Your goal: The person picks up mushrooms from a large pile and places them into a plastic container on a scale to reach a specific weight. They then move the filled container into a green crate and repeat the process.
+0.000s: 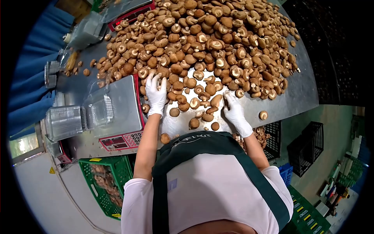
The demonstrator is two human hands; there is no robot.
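White-gloved left hand (156, 93) and right hand (235, 113), each grip wide and empty, flat among loose mushrooms (194, 103) near the table (300, 93) edge; possibly some rolling off if swept carelessly.

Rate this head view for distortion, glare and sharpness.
Head view: heavy fisheye, black corners, the steel table bowed; glare whitens it between the left hand and right hand, and on the clear plastic trays; lighting even, shadows soft; shiitake mushrooms sharp mid-frame, black crates at the right rim softer.

Bright, even light; heavy fisheye distortion.
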